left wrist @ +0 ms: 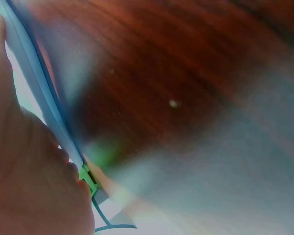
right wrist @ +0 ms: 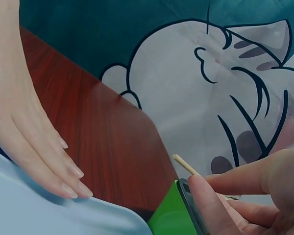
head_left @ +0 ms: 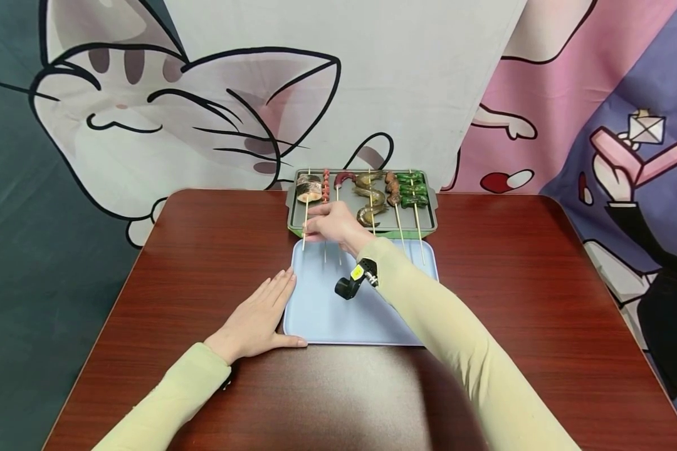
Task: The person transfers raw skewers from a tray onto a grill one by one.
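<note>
My right hand [head_left: 338,224] reaches over the far edge of the light blue tray [head_left: 327,313]. Between thumb and index finger it pinches the wooden stick [right wrist: 184,164] of the leftmost skewer, which carries a thick fish piece [head_left: 308,189]. That skewer lies on a grey grill pan [head_left: 432,216] with a green base. My left hand [head_left: 259,316] rests against the blue tray's left side, fingers straight and thumb at the near corner. In the right wrist view, the left fingertips [right wrist: 70,190] lie along the tray's rim.
Beside the fish lie skewers of small red balls [head_left: 325,188], a dark red curled piece [head_left: 344,178], shrimp [head_left: 370,197], brown meat [head_left: 392,189] and green peppers [head_left: 414,190]. Their sticks overhang the blue tray. A brown wooden table [head_left: 513,300] bears everything; a printed cloth [head_left: 417,75] hangs behind.
</note>
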`<state>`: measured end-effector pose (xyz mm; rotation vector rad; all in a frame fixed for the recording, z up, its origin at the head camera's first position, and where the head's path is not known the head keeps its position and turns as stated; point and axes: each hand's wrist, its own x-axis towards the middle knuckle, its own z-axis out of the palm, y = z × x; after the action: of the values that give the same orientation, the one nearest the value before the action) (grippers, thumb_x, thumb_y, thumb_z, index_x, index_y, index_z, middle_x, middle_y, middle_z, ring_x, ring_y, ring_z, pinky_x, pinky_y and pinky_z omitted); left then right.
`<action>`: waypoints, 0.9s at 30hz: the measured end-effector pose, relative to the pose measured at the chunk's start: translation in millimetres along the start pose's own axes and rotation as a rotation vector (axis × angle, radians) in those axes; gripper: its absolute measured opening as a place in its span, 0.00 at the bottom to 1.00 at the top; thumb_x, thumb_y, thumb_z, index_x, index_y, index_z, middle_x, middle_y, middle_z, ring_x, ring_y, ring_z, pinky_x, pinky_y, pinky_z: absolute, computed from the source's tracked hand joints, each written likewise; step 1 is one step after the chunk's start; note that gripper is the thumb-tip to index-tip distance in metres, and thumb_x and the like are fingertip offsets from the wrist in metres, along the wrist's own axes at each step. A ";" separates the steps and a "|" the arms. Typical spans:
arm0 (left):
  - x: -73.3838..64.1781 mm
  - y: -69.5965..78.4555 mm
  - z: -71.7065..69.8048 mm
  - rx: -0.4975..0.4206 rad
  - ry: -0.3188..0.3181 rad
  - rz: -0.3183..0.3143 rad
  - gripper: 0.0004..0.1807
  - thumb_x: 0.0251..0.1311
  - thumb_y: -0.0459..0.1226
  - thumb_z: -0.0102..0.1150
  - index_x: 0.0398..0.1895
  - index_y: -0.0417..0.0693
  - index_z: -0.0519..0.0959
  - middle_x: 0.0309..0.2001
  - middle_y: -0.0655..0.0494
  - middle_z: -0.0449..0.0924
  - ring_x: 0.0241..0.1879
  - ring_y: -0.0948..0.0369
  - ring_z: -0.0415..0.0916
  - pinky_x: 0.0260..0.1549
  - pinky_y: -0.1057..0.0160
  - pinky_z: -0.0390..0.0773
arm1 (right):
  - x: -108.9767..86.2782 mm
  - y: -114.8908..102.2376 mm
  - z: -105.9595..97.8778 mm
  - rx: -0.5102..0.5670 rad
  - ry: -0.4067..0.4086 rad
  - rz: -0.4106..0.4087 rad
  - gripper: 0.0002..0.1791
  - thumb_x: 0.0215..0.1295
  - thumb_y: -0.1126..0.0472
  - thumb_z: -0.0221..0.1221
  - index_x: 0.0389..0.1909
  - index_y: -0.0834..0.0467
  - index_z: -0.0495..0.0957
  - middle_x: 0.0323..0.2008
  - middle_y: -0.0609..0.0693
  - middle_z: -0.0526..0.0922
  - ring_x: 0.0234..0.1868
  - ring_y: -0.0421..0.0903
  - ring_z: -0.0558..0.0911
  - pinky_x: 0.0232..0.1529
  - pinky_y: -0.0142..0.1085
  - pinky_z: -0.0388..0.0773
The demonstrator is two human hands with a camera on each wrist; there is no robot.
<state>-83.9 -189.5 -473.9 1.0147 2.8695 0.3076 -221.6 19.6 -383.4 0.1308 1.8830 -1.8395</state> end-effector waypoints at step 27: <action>-0.4 0.6 0.7 0.000 0.008 0.004 0.68 0.53 0.75 0.56 0.79 0.31 0.51 0.80 0.38 0.45 0.78 0.46 0.44 0.75 0.49 0.49 | -27.6 -5.0 2.1 -0.203 0.001 -0.146 0.28 0.68 0.67 0.63 0.68 0.69 0.71 0.50 0.63 0.86 0.52 0.59 0.85 0.49 0.39 0.84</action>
<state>-83.1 -189.2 -474.4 1.0212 2.8758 0.3123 -199.1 24.6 -367.4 -0.0770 2.1159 -1.7259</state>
